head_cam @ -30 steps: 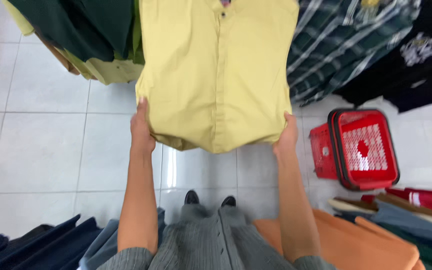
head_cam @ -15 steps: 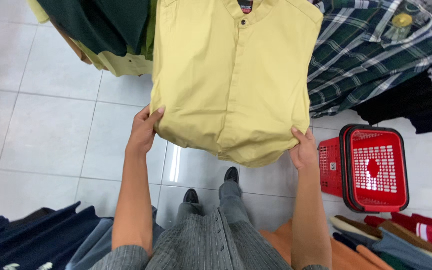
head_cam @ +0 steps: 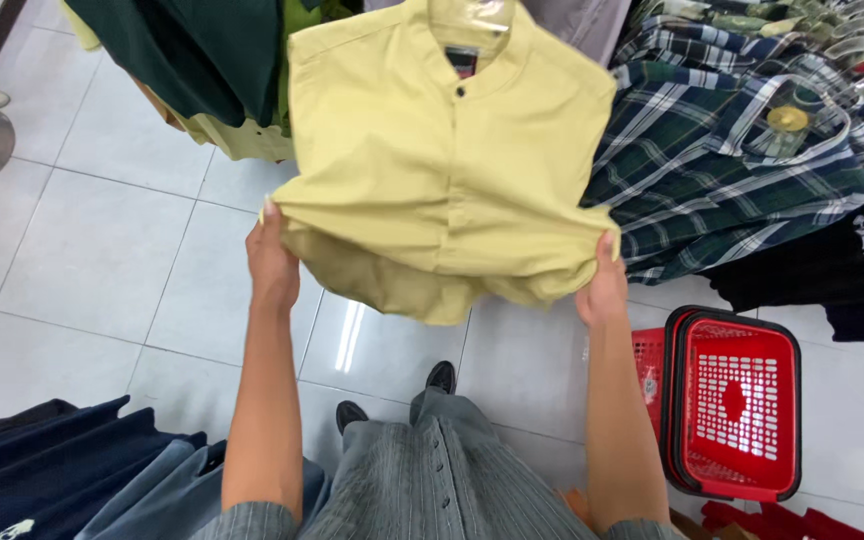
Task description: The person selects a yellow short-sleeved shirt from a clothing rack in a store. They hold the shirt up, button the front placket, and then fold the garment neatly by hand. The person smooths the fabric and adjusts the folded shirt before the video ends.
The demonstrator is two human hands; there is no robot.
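Observation:
A pale yellow band-collar shirt [head_cam: 432,160] hangs on a clear hanger from a rack in front of me. My left hand [head_cam: 270,262] grips its lower left hem. At the lower right hem, my right hand [head_cam: 602,290] pinches the cloth. Both hands lift the bottom of the shirt up and outward, so the hem folds toward me. My arms reach out over my grey striped garment [head_cam: 442,480].
A green plaid shirt [head_cam: 722,170] hangs right of the yellow one, dark green clothes [head_cam: 192,50] to its left. Stacked red shopping baskets [head_cam: 732,410] stand on the white tiled floor [head_cam: 82,250] at right. Navy and blue garments [head_cam: 62,470] lie at lower left.
My hands have raised the shirt's hem and spread it wider. The view has tilted up, so the collar and more of the rack now show.

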